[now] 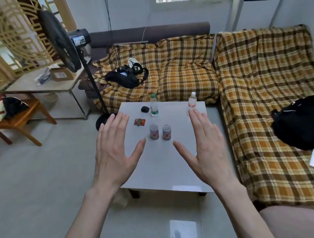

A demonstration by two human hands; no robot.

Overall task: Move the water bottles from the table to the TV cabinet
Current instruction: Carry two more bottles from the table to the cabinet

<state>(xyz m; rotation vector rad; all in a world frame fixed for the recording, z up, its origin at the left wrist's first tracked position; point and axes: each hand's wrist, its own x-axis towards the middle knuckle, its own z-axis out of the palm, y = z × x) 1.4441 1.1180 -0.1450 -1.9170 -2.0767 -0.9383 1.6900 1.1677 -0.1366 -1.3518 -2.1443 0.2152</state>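
Two clear water bottles stand upright at the far end of a low white table (165, 170). The one with a green cap and green label (154, 105) is near the far middle; the one with a white cap and red label (192, 100) is at the far right corner. My left hand (115, 155) and my right hand (204, 146) are held up in front of me over the table, backs toward the camera, fingers spread, holding nothing. Both hands are well short of the bottles. No TV cabinet is in view.
Two small cups (160, 132), a red packet (139, 121) and a small black case (145, 109) also sit on the table. A plaid-covered corner sofa (257, 76) with black bags wraps behind and right. A standing fan (64, 43), side table and wooden chair stand left.
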